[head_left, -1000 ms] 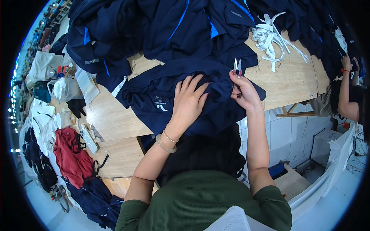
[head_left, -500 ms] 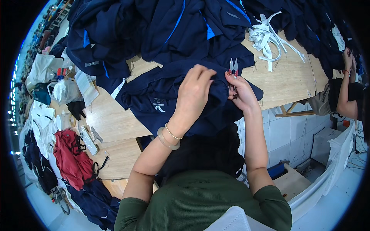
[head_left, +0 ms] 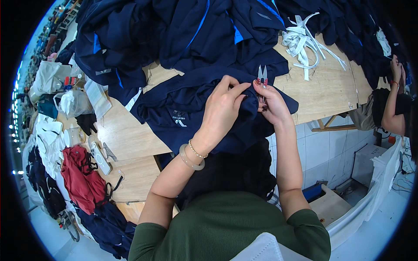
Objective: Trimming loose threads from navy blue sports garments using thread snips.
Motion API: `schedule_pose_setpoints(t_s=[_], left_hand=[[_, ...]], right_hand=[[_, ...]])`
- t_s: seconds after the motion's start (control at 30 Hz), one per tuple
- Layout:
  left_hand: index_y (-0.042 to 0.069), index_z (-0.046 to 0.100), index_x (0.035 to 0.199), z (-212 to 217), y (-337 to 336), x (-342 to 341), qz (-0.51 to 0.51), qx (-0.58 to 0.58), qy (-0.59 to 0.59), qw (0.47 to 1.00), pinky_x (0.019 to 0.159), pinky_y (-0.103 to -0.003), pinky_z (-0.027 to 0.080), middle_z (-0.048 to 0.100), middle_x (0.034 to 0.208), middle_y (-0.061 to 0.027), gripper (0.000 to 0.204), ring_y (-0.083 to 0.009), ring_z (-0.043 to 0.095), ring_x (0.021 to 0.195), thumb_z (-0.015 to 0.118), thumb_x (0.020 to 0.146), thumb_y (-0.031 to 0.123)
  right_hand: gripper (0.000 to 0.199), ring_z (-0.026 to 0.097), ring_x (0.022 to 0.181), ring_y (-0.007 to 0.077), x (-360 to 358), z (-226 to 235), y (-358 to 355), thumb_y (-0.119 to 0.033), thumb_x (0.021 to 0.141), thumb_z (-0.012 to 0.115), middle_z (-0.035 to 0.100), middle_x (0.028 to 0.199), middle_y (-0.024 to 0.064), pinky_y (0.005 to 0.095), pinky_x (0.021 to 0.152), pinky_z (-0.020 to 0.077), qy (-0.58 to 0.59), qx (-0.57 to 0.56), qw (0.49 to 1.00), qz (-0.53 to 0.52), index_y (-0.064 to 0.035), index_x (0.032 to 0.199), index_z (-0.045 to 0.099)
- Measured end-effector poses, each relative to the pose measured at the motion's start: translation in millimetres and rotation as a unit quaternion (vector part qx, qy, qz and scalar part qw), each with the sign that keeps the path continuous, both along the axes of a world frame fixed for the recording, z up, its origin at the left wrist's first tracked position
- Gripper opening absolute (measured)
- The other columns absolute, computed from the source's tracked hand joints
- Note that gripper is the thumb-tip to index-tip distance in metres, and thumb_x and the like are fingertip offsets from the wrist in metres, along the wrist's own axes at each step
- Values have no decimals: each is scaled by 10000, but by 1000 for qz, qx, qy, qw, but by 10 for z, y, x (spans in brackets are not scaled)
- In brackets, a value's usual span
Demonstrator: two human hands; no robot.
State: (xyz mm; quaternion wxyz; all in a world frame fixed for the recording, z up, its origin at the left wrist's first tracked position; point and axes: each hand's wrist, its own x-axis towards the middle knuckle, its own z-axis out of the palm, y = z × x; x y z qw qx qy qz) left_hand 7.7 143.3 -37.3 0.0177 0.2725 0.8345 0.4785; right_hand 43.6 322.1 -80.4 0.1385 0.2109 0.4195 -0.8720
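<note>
A dark navy garment [head_left: 183, 108] with a small white print lies spread on the wooden table [head_left: 130, 139] in front of me. My left hand [head_left: 224, 106] pinches a fold of its cloth near the top edge. My right hand [head_left: 272, 102] holds small thread snips [head_left: 262, 75], blades pointing up, and also grips the same fold right beside the left fingers. Both hands touch the garment and almost meet. A pale bangle and a bead bracelet sit on my left wrist.
A big heap of navy garments with blue stripes [head_left: 183, 30] covers the table's far side. White fabric strips [head_left: 305, 41] lie at the right. Bags, a red garment [head_left: 80, 178] and clutter stand at the left. Another person [head_left: 394, 104] works at the far right.
My left hand lifted off the flat cloth and moved right to pinch a fold beside my right hand. The garment bunched up and shifted toward the hands.
</note>
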Motion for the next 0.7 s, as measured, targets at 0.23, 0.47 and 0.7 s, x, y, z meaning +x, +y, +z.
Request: schedule_pose_setpoints(t_s=[0.23, 0.47, 0.7], left_hand=[[25, 703, 959, -38, -8, -181, -60, 48, 51, 996, 708, -330, 519, 610, 917, -88, 192, -251, 627, 776, 730, 773, -12], [14, 655, 840, -67, -74, -237, -57, 5, 175, 983, 690, -354, 520, 605, 815, -85, 70, -264, 624, 771, 700, 786, 20], [12, 621, 869, 59, -120, -242, -100, -28, 141, 985, 726, -355, 520, 606, 811, -93, 73, -268, 622, 803, 676, 823, 24]], right_hand=[[167, 324, 472, 31, -7, 43, -47, -269, 973, 631, 418, 602, -89, 213, 459, 222, -16, 25, 1000, -7, -153, 860, 591], [222, 308, 475, 32, -3, 34, -75, -286, 974, 630, 386, 579, -93, 217, 465, 217, -17, 33, 999, 1, -163, 808, 550], [216, 299, 476, 32, -10, 20, -73, -276, 968, 638, 378, 579, -99, 218, 468, 206, -19, 32, 999, 0, -175, 799, 549]])
